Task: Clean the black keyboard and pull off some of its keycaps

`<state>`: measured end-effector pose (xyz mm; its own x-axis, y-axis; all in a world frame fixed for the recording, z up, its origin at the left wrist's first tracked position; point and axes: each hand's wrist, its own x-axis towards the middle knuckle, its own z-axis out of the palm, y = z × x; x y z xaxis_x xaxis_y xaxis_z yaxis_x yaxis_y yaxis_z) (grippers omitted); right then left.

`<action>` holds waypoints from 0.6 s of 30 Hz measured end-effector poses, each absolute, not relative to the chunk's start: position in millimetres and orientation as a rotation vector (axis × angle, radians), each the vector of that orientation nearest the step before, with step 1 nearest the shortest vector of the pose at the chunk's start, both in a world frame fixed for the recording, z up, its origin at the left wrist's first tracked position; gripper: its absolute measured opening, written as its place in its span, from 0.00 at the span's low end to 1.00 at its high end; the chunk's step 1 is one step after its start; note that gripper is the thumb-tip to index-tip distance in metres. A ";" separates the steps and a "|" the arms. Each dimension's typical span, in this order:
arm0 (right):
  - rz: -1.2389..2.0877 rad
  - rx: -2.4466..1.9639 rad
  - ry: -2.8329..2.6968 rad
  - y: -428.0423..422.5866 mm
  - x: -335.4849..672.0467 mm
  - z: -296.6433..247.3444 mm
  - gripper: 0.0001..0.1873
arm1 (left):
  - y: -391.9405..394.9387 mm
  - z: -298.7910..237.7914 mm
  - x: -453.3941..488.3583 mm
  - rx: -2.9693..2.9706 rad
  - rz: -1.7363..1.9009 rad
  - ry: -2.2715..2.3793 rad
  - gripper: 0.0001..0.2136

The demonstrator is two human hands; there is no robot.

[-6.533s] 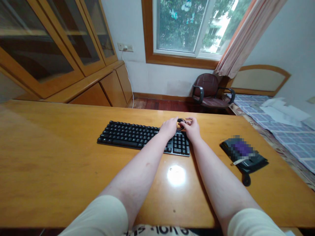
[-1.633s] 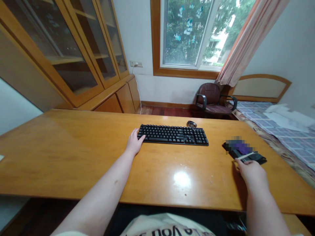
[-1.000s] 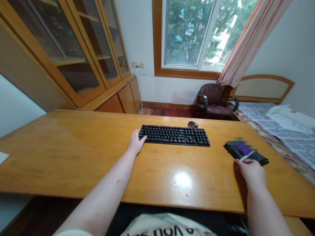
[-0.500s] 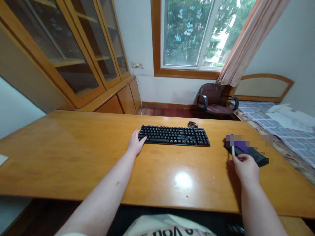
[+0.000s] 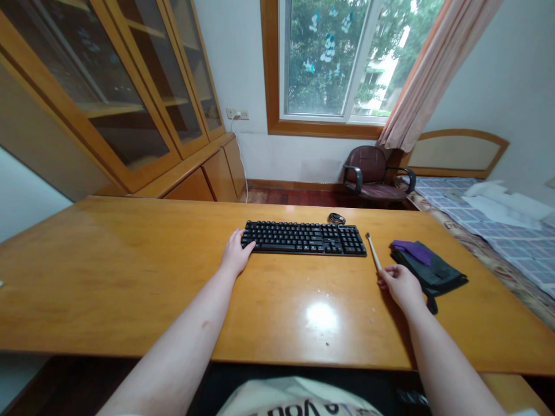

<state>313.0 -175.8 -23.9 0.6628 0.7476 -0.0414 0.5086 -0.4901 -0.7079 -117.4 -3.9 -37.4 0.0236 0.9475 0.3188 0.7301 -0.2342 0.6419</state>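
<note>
A black keyboard (image 5: 303, 238) lies flat on the wooden desk. My left hand (image 5: 235, 254) grips its left end, thumb on the near corner and the other fingers round the side edge. In my right hand (image 5: 401, 284), thumb and fingers pinch a slim white brush (image 5: 373, 253) by its lower end. Its small dark head points up and away, just right of the keyboard and apart from it. Right of that hand lies a black pouch (image 5: 440, 274) with a purple cloth (image 5: 414, 252) on it.
A coiled cable (image 5: 336, 218) sits behind the keyboard's right part. Small white crumbs dot the desk (image 5: 130, 277). Beyond the desk stand a chair (image 5: 370, 170), a bed (image 5: 511, 214) at the right and a glass-door cabinet (image 5: 130, 115) at the left.
My right hand has moved left with the brush, from over the black pouch to beside the keyboard's right end. My left hand stays on the keyboard.
</note>
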 end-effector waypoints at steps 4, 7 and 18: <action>0.423 -2.366 -1.105 -175.3 317.8 -17.8 0.13 | -3.6 -37.1 -117.6 2.009 1.033 1.721 0.22; 0.234 -2.511 -1.227 -173.2 332.5 -4.8 0.15 | -3.2 -37.5 -117.7 2.023 1.021 1.732 0.22; -0.074 -2.755 -1.535 -126.1 411.5 17.3 0.24 | -3.3 -36.8 -117.6 2.038 0.993 1.739 0.21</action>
<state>411.5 -126.1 17.3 0.5254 0.8501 0.0347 0.8496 -0.5264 0.0336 -117.6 -3.3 -36.8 0.0370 0.9485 0.3146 0.7535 -0.2333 0.6147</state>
